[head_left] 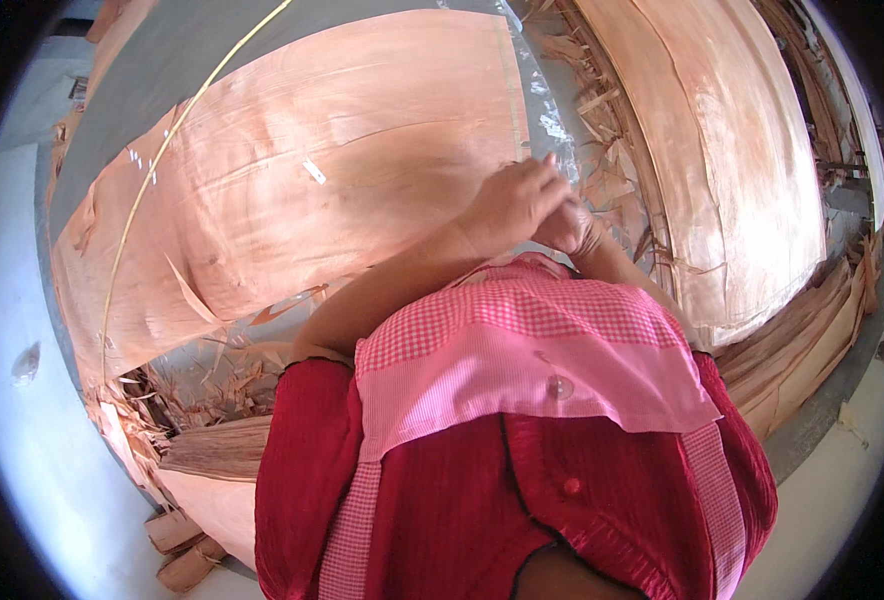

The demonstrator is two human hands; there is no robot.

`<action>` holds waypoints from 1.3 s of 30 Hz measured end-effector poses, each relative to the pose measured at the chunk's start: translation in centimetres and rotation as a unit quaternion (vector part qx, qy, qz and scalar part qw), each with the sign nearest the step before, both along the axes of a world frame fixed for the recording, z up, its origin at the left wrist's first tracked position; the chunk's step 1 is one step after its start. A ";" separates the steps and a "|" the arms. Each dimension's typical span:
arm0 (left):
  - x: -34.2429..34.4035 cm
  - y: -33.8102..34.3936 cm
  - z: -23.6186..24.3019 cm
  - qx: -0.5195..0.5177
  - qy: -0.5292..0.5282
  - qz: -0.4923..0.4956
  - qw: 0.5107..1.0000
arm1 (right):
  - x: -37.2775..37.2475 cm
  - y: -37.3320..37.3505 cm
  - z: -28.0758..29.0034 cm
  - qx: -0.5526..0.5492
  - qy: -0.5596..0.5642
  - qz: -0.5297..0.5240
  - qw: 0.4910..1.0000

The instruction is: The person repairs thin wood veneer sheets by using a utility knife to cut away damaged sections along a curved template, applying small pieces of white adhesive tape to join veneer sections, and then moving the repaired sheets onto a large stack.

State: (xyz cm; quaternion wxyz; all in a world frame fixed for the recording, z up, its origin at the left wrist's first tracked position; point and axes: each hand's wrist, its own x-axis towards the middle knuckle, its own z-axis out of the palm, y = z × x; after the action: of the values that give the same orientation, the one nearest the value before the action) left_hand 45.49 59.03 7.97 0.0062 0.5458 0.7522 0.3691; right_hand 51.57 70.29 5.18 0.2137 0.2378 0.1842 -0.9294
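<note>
My left hand [520, 203] and my right hand [566, 226] are close together in front of my apron, at the right edge of a wide wood veneer sheet [292, 170]. The left fingers curl over beside the right hand, whose fingers are folded. Whatever lies between them is too small or hidden to name. The thin, reddish-tan sheet rests on a grey table [352, 12], with torn slivers along its near side. A narrow strip [512, 85] runs along its right edge. On the sheet lies a small white slip [314, 171].
A yellow cord [167, 140] crosses the sheet's left part. To the right stands a large pile of veneer sheets [702, 170]. Torn scraps [612, 170] fill the gap between. More veneer layers [217, 447] lie below at left, beside a pale floor [22, 330].
</note>
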 end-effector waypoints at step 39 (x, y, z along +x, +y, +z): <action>-6.6 -18.9 -9.3 -0.044 0.071 0.307 0.948 | -7.7 -14.2 -5.5 0.404 -0.013 0.132 0.905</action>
State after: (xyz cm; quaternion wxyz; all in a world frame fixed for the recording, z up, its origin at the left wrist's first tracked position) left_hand 38.90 40.15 -1.35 -0.1370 0.3127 0.8973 0.2796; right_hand 43.86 56.08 -0.34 0.2227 0.2889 0.5712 -0.7353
